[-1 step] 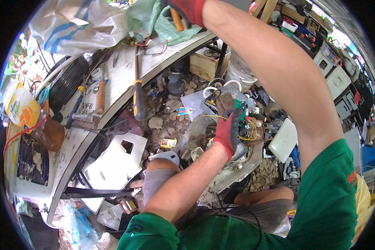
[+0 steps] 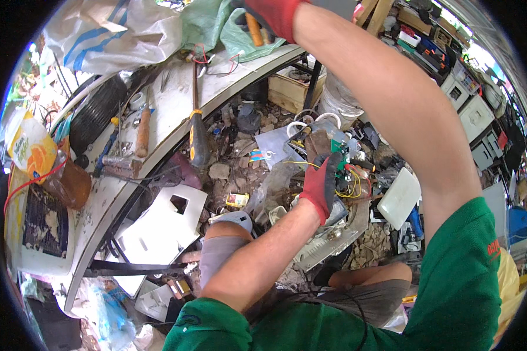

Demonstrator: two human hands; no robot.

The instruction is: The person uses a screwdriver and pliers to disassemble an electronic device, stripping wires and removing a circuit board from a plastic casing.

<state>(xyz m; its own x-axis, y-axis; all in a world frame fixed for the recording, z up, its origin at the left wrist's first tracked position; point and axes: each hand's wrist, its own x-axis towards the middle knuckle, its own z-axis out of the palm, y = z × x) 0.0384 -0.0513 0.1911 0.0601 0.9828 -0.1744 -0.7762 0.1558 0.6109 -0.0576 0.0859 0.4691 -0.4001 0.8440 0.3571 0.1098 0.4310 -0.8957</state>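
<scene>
My left hand (image 2: 320, 186), in a red and black glove, is closed on a green circuit board (image 2: 339, 150) held above the littered ground. Yellow wires (image 2: 355, 186) trail from around the board. My right arm reaches up across the view to the far side of the white table (image 2: 168, 100). There my right hand (image 2: 273, 16), gloved alike, is closed round an orange-handled tool (image 2: 254, 30), whose working end I cannot make out. The upper part of that hand is cut off by the frame. Beside it lies a pale green sack (image 2: 208, 26).
On the table lie a long screwdriver (image 2: 197, 137), a wooden-handled hammer (image 2: 142, 133) and a white sack (image 2: 140, 38). White panels (image 2: 164, 225) lean below it. A white plastic cover (image 2: 399, 199) and rubble surround my legs. A bucket (image 2: 337, 96) stands farther back.
</scene>
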